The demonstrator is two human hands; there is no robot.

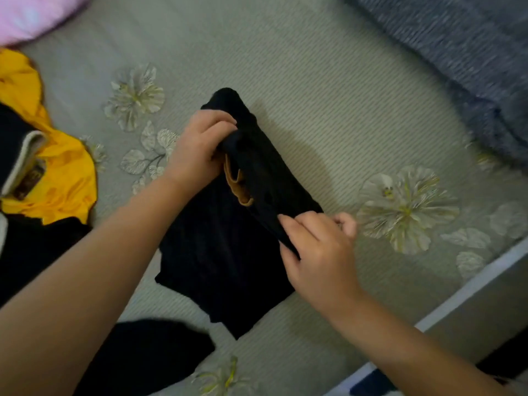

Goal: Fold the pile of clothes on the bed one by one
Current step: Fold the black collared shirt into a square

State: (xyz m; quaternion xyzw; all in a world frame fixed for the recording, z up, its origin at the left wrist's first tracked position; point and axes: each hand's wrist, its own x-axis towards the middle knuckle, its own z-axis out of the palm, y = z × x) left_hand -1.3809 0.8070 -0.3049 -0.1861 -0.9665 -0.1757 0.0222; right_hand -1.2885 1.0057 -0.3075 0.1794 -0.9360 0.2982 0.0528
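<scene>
- The right hand (317, 247) pinches the near end of the raised edge of the black garment (228, 252), which lies mid-bed on the sheet (314, 95); a loose pinch could let that end drop and skew the fold.
- The left hand (200, 147) grips the far end, bunched; uneven pulling may leave creases.
- The unfolded pile (57, 172) lies close on the left; the garment could snag it.
- The grey blanket (457, 52), farthest, poses little risk.

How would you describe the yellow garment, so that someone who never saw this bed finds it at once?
Start from the floral bedsheet and go to its left edge, beside the person's left hand. There the yellow garment lies crumpled among dark clothes. It is the only bright yellow piece; the black garment in the hands is dark.
</scene>
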